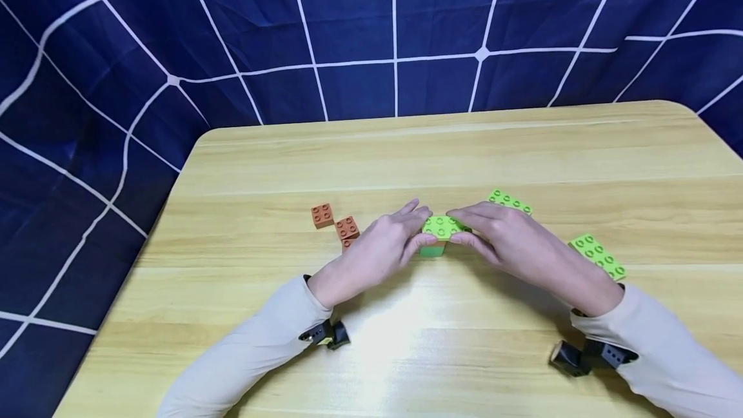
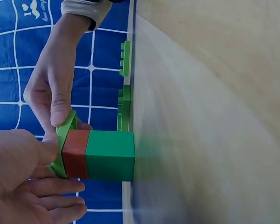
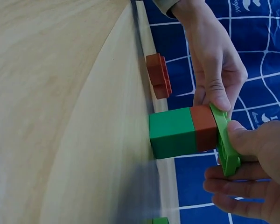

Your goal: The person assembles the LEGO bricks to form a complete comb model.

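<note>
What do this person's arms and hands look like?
The left hand and right hand are bare, without gloves. A plain, pale long sleeve covers each forearm, and a small black device sits at each wrist. No cables show.

- Head view bright; we see white glare on the tabletop [image 1: 395,340] between the sleeves [image 1: 255,334], apparently from overhead light.
- Soft shadows beside both sleeves.
- Wrist views dimmer, by our eye; tabletop smeared and out of focus, with a blurred dark patch low down.
- Green block [image 2: 110,155] fairly crisp there.
</note>
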The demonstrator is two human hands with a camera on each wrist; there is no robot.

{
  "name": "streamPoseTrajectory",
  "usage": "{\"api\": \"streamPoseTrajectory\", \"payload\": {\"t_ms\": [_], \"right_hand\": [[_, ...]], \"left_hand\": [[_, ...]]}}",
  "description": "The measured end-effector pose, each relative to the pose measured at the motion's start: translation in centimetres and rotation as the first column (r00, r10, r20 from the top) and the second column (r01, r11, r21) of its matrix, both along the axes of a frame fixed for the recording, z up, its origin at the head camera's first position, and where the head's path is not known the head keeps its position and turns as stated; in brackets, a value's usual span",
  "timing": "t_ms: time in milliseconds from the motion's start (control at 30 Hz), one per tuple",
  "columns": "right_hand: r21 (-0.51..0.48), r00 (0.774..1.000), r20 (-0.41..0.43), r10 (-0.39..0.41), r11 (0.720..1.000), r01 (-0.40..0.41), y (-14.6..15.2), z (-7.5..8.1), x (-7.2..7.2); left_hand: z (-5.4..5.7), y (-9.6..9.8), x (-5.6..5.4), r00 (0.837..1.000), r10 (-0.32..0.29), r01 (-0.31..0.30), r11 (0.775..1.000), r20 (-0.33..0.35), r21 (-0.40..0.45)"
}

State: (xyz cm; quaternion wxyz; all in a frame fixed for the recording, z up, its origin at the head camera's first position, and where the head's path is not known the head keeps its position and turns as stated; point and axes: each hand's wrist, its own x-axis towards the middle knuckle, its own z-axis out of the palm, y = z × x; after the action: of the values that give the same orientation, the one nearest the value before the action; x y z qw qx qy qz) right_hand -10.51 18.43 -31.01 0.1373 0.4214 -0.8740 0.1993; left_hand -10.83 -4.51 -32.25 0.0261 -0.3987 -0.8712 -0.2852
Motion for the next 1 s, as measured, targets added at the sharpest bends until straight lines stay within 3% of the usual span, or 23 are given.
{"api": "streamPoseTrajectory", "payload": {"t_ms": [133,400,1000], "right_hand": [[-0.001,1.000,-0.013,0.005,1.000,-0.005,0.00,0.05,-0.05],[0.017,1.000,-0.003,-0.017,1.000,0.017,-0.14,0.01,-0.03],[0.019,0.999,0.033,-0.033,0.999,0.033,-0.12,-0.19,0.22]], "left_hand": [[-0.06,0.03,-0.26,0.999,-0.026,0.026,0.999,0.021,0.029],[-0.19,-0.04,-0.48,0.999,-0.042,0.041,0.998,0.002,0.043],[0.16,-0.27,-0.31,0.999,-0.013,0.014,0.999,0.031,-0.034]]}}
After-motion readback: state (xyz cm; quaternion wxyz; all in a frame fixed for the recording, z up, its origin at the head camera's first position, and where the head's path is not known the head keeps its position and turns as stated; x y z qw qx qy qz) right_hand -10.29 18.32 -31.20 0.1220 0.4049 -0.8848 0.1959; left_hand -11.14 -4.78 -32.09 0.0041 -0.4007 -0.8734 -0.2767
